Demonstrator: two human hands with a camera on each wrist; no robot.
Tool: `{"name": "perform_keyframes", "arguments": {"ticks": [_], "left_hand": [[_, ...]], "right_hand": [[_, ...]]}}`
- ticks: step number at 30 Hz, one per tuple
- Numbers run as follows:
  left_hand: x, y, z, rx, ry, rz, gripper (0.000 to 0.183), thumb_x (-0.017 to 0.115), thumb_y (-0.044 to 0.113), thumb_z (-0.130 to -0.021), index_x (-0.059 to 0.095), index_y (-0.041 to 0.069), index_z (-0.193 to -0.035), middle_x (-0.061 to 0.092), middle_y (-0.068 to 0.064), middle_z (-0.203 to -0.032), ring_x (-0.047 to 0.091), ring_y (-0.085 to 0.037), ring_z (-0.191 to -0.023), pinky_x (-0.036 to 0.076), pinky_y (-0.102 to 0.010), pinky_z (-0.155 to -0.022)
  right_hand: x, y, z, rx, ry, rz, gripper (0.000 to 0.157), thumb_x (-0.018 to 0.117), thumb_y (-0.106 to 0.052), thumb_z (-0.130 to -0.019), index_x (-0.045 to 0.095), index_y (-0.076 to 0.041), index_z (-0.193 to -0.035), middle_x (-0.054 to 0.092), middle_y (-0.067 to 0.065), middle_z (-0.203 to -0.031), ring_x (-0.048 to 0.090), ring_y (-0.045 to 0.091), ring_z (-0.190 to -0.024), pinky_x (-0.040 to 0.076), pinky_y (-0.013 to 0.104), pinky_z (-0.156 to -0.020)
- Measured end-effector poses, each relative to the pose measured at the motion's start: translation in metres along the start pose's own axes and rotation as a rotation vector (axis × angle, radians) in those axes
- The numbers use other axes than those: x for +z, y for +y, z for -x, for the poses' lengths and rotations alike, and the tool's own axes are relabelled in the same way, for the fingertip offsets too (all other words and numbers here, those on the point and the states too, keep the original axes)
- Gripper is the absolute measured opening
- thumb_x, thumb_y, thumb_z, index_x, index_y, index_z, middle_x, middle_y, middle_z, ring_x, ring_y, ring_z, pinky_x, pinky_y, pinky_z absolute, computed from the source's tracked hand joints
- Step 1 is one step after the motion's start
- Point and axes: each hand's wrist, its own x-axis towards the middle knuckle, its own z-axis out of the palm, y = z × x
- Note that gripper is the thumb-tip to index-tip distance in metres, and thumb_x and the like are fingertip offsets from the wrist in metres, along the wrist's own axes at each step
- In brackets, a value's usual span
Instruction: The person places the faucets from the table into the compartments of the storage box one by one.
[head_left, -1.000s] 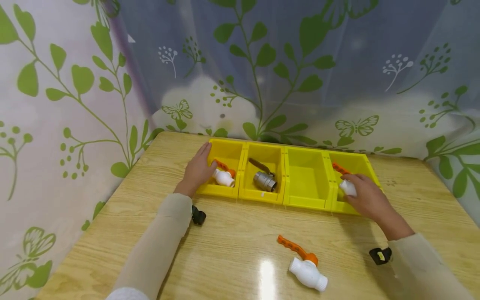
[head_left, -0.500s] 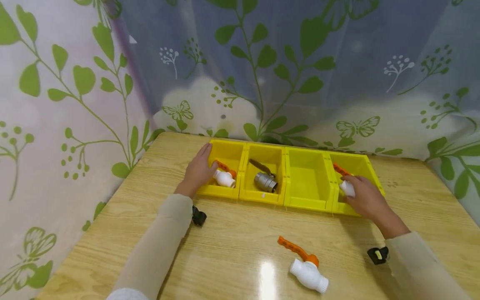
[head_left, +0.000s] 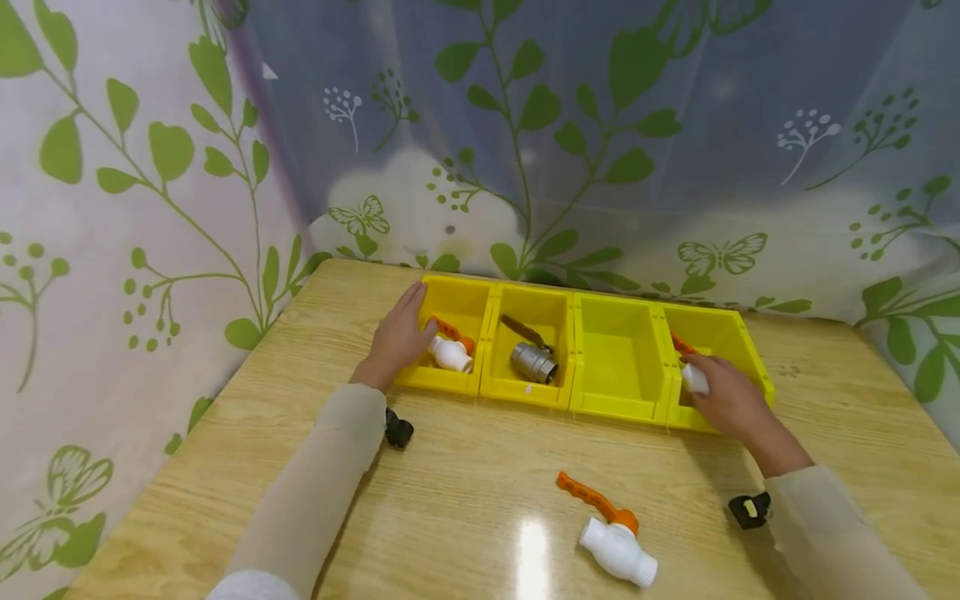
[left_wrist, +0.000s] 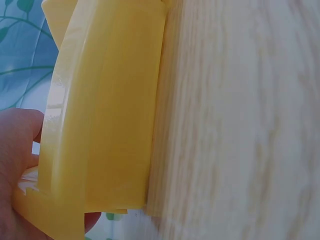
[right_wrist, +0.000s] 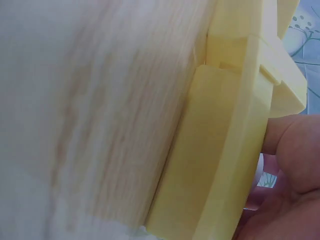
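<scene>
A row of joined yellow bins (head_left: 621, 410) stands toward the back of the table. My left hand (head_left: 400, 339) grips the outer side wall of the leftmost bin, thumb over the rim. Inside that bin lies a white plastic ball valve (head_left: 452, 356) with an orange handle. Reaching into the rightmost bin, my right hand (head_left: 729, 398) holds another white ball valve (head_left: 696, 379); its orange handle points toward the back and the hand covers much of the body. In the right wrist view, the bin's front wall (right_wrist: 200, 150) hides most of that valve.
A metal ball valve (head_left: 533, 362) with a dark lever lies in the second bin from the left. On the wooden table (head_left: 450, 500), nearer me, rests one more white ball valve (head_left: 617, 550) with an orange handle. A leaf-patterned curtain (head_left: 600, 167) hangs right behind the bins.
My right hand and the valve it holds have sunk slightly in the rightmost bin, and less of the orange handle shows. The left hand keeps its place on the bin wall.
</scene>
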Motion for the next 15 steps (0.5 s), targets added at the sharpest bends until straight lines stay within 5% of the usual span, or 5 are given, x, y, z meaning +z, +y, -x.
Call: {"name": "perform_keyframes", "arguments": {"ticks": [15], "left_hand": [[-0.0004, 0.0012, 0.0016, -0.004, 0.003, 0.008, 0.066, 0.045, 0.029, -0.092, 0.012, 0.013, -0.147, 0.010, -0.002, -0.152, 0.019, -0.026, -0.136, 0.023, -0.044, -0.106]], "right_hand": [[0.0009, 0.0056, -0.0073, 0.009, -0.071, -0.046, 0.056, 0.060, -0.015, -0.085, 0.038, 0.008, -0.131, 0.050, 0.030, -0.117, 0.051, 0.041, -0.098, 0.042, 0.055, -0.079]]}}
